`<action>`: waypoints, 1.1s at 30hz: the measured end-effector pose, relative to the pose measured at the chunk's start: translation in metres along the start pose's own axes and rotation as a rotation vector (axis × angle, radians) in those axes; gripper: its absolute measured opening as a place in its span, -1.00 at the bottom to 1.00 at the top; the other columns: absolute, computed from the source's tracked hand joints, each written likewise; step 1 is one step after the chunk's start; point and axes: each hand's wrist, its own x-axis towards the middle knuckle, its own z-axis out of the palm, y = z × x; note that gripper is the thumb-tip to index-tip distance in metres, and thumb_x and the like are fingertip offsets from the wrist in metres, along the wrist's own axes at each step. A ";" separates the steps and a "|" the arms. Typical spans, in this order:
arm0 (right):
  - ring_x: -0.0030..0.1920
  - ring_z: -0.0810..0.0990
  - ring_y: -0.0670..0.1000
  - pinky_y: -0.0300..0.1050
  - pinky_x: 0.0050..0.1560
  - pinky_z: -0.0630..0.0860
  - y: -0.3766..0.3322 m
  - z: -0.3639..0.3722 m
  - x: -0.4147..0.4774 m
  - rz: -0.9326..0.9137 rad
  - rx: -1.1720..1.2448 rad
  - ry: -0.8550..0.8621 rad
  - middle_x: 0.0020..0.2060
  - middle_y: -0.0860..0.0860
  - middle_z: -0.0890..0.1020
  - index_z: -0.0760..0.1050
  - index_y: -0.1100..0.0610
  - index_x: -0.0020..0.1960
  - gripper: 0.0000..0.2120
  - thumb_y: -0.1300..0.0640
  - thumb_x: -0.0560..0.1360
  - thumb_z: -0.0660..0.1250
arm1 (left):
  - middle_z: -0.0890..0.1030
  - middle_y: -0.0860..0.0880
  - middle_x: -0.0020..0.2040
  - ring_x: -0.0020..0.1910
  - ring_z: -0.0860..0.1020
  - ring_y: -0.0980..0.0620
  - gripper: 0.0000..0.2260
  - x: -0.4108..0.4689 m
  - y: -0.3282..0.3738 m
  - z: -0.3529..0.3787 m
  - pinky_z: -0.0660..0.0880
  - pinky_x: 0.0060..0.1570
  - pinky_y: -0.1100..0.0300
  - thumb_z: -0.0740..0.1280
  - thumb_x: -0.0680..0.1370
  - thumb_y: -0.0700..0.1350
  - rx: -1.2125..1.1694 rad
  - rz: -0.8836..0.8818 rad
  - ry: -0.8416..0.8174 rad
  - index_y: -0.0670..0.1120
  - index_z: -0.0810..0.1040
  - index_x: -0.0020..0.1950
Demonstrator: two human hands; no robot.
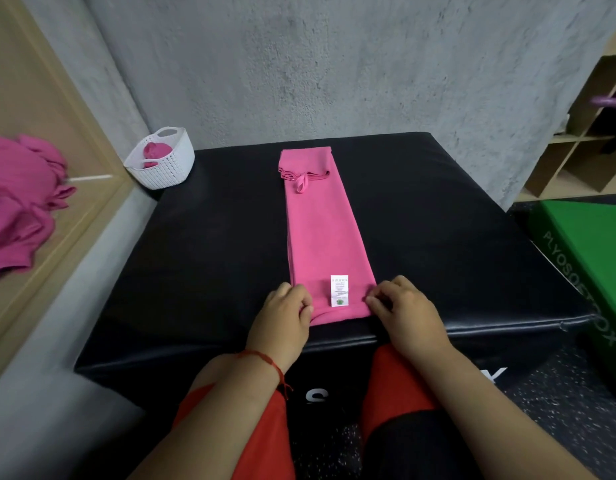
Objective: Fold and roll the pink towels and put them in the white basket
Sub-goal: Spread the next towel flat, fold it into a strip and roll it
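Note:
A pink towel (320, 230) lies folded into a long narrow strip down the middle of the black padded box (455, 244). A white label sits near its close end and a hanging loop near its far end. My left hand (287, 313) pinches the near left corner of the strip, and my right hand (403, 310) pinches the near right corner. The white basket (162, 164) stands at the box's far left corner, tilted a little, with a rolled pink towel (154, 152) inside.
A heap of loose pink towels (19, 199) lies on a wooden ledge at the left. A green plyo box (590, 244) stands to the right, with wooden shelves (583, 140) behind it. A grey wall backs the box.

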 end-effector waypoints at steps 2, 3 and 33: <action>-0.11 0.50 -0.07 -0.15 -0.17 0.40 0.001 0.000 -0.002 -0.049 0.001 0.028 -0.09 -0.16 0.47 0.62 -0.04 0.04 -0.95 0.04 0.60 0.47 | 0.44 0.15 -0.03 -0.03 0.42 0.07 -0.79 0.000 0.002 -0.002 0.54 -0.11 0.07 0.38 0.55 -0.28 0.077 0.087 0.014 0.05 0.52 -0.01; -0.07 0.48 -0.06 -0.15 -0.14 0.42 0.001 -0.002 -0.003 -0.094 -0.006 0.045 -0.05 -0.17 0.48 0.63 -0.05 0.08 -0.91 0.09 0.60 0.46 | 0.44 0.16 -0.03 -0.04 0.40 0.06 -0.70 0.000 0.002 -0.002 0.52 -0.09 0.08 0.36 0.50 -0.37 0.112 0.135 0.010 0.06 0.52 -0.02; 0.00 0.43 -0.13 -0.09 -0.06 0.39 0.004 -0.004 -0.009 -0.231 -0.263 -0.095 0.08 -0.31 0.56 0.53 -0.23 0.07 -0.83 -0.13 0.49 0.40 | 0.51 0.17 0.03 0.08 0.43 0.06 -0.91 -0.015 0.002 0.000 0.46 0.05 0.09 0.28 0.58 0.02 0.245 0.303 -0.099 0.08 0.52 0.06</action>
